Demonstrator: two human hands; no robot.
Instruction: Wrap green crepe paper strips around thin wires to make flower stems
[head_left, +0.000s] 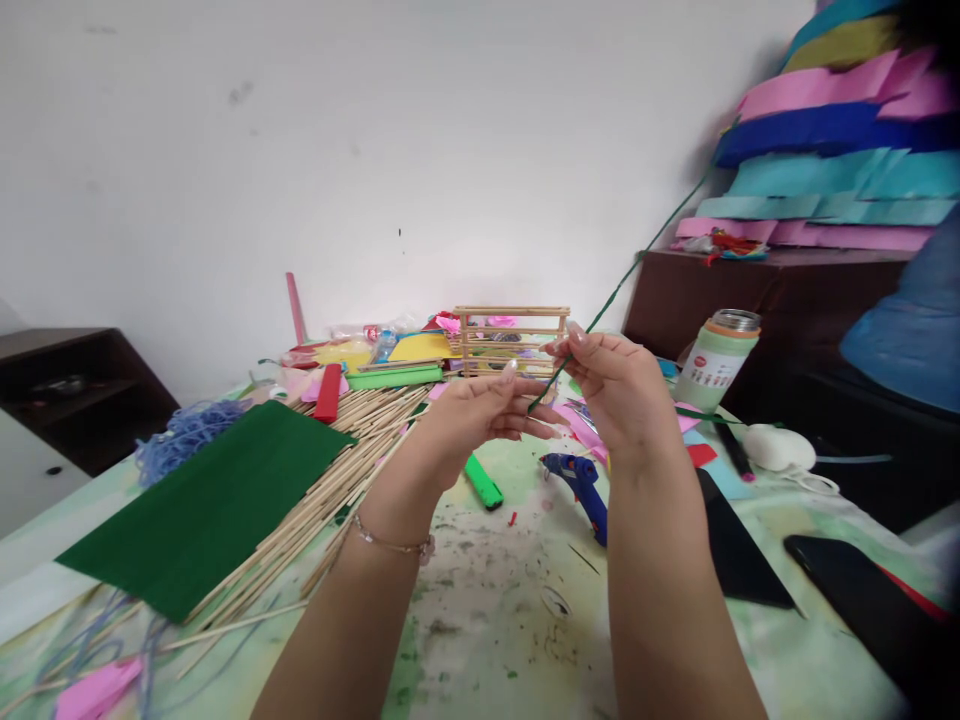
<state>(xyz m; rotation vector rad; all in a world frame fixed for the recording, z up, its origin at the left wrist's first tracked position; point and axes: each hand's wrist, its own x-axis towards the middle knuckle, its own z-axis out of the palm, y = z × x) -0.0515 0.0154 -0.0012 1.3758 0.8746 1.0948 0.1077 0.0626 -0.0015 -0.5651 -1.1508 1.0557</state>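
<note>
A long thin stick wrapped in dark green [616, 292] slants up to the right across the view. My right hand [611, 385] pinches it near its lower end between thumb and fingers. That lower end passes in front of the fingers of my left hand [480, 410], which are stretched out with the thumb apart; whether they touch it I cannot tell. Behind both hands stands a small frame of wooden sticks [514, 312]. Below them on the table lie a blue glue gun [581, 485] and a bright green box cutter [484, 483].
Bundled wooden sticks [330, 480], a dark green sheet [217, 505] and tangled blue yarn [187, 435] lie left. A bottle [718, 360], a white mouse-shaped object [780, 447] and a black phone [847, 580] are right. Stacked coloured foam [832, 170] tops a brown cabinet [705, 290].
</note>
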